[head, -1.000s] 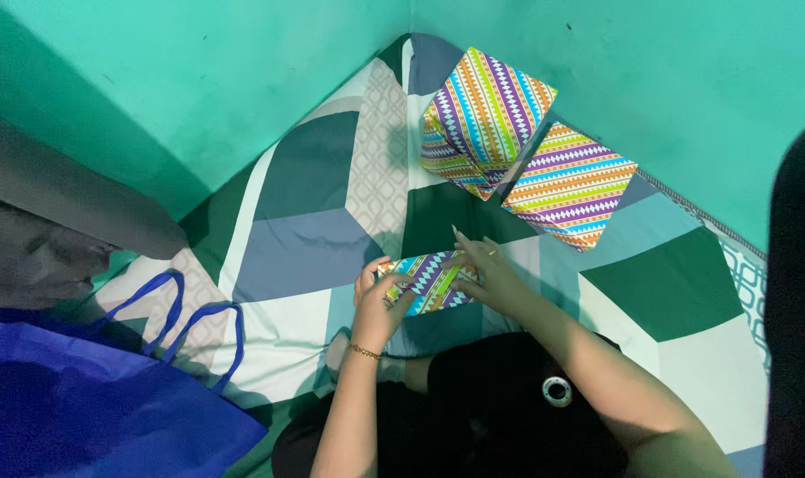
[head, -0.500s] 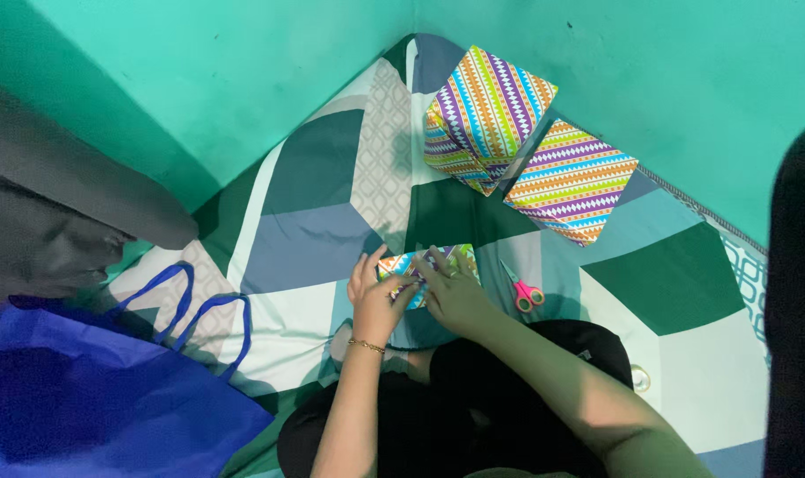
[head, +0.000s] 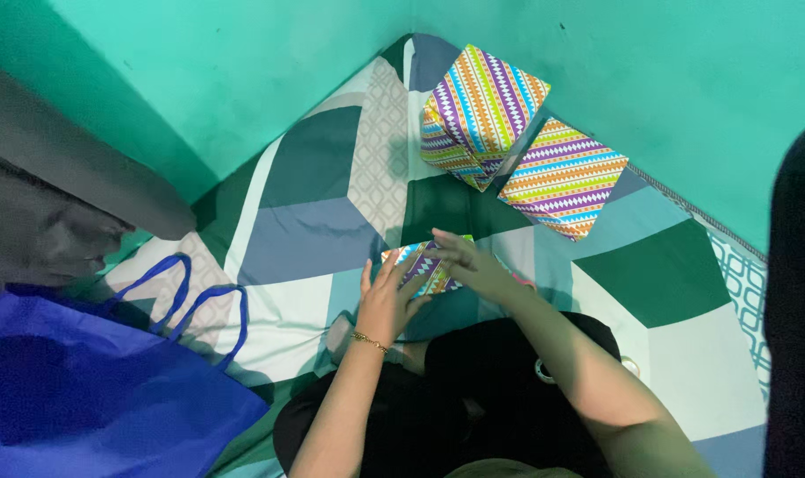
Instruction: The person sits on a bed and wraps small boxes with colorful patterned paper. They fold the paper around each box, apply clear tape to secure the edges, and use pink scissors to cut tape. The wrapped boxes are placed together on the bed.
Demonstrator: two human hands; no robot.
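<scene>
**Both hands on a small wrapped parcel, floor corner**

Nearest: a blue bag (head: 84,398) lies on the patchwork sheet (head: 314,239) beside the seated person's knee. Left hand (head: 387,301), fingers spread flat, presses the near edge of the small striped parcel (head: 427,265). Right hand (head: 469,264) covers the parcel's far side, fingers together and curled over it. The parcel rests on the sheet just ahead of the lap. Farther, in the corner: two larger wrapped boxes (head: 482,115) (head: 562,177), touching.

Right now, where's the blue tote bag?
In the head view the blue tote bag lies at the lower left on the patchwork sheet, below the grey pillow and left of the left hand.
</scene>
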